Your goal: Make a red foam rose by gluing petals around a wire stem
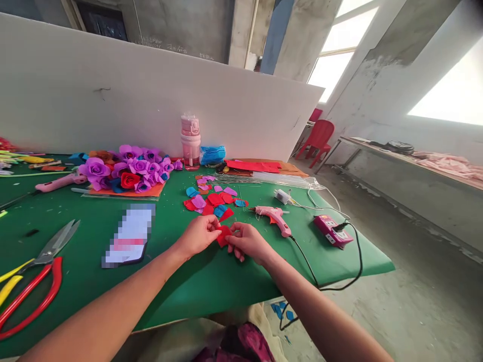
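red petal (223, 237): right of the phone (130, 234), between both hands
left hand (196, 235): thumb and fingers closed, pinching its left edge
right hand (248, 242): closed in a pinch on its right
loose petals (215, 199): beyond and right of the phone
scissors (47, 256): left of the phone

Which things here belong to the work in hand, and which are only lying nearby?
Likely for the work: red piece held by left hand and right hand; loose coloured pieces; glue gun near right hand.
Probably unrelated: phone; pink bottle; red chair.
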`<state>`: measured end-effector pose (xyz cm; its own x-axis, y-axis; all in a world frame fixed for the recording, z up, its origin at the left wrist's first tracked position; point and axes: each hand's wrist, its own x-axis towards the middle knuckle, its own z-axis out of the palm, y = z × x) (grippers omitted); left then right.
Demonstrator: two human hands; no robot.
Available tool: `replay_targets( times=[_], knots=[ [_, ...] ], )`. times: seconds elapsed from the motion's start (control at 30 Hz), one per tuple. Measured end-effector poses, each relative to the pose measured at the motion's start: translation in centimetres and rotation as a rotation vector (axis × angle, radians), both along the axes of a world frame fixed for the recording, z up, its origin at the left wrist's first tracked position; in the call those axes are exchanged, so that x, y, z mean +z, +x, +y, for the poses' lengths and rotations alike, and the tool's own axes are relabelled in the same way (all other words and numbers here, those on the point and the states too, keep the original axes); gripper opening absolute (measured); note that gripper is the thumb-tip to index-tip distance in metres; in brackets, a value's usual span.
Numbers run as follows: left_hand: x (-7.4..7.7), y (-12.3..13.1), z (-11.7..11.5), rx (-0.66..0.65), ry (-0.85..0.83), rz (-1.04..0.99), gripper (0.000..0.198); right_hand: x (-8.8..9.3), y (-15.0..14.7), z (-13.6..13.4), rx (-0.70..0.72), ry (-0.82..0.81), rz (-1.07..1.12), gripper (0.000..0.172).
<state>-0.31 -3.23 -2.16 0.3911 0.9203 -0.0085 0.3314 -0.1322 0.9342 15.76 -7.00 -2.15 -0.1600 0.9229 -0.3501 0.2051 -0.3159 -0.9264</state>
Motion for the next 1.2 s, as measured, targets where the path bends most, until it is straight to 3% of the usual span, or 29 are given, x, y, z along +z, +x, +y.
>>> replay_targets(
  times=[0.23, 0.33, 0.43, 0.5, 0.57, 0.67, 0.77, 0.83, 0.93, 1.03, 1.13, 1.2],
  knots=[
    [-0.6, -0.7, 0.9, -0.06, -0.002, 0.273, 0.014, 1.9, 3.4, -3.0, 0.013, 0.27, -0.294, 0.02],
    [-0.4, -0.9, 0.9, -0.062, -0.03, 0.271, 0.017, 2.2, 6.7, -3.8, -0.131, 0.385, -0.439, 0.022],
    [-0.2, -0.9, 0.7, -0.025, -0.007, 0.303, 0.017, 2.4, 10.1, -3.2, -0.352, 0.513, -0.752, 0.026],
    [-0.2, -0.9, 0.7, -0.017, 0.007, 0.33, 0.015, 2.3, 11.9, -2.0, -0.391, 0.455, -0.941, 0.022],
    [-0.3, -0.9, 0.7, -0.019, 0.011, 0.347, 0.013, 2.1, 13.1, -0.5, -0.302, 0.316, -0.989, 0.019],
    [-0.1, -0.9, 0.7, -0.012, 0.012, 0.375, 0.009, 1.6, 13.7, 1.3, -0.156, 0.167, -0.966, 0.01],
    [0.4, -0.9, 0.4, -0.012, 0.01, 0.391, 0.006, 1.3, 13.4, 1.5, -0.122, 0.195, -0.895, 0.01],
    [0.6, -0.7, 0.3, -0.006, 0.0, 0.398, 0.005, 1.3, 12.8, 0.7, -0.174, 0.255, -0.747, 0.013],
    [0.7, -0.6, 0.1, -0.003, 0.018, 0.427, 0.006, 1.8, 11.3, -1.5, -0.282, 0.331, -0.339, 0.029],
    [0.7, -0.5, 0.1, 0.004, 0.03, 0.449, 0.008, 2.5, 9.4, -3.7, -0.178, 0.187, -0.011, 0.04],
    [0.7, -0.5, 0.0, 0.014, 0.019, 0.457, 0.01, 3.2, 7.9, -5.0, -0.065, -0.012, 0.093, 0.04],
    [0.8, -0.5, -0.1, 0.013, 0.023, 0.456, 0.011, 3.8, 7.1, -5.5, -0.004, -0.012, -0.001, 0.042]
  ],
)
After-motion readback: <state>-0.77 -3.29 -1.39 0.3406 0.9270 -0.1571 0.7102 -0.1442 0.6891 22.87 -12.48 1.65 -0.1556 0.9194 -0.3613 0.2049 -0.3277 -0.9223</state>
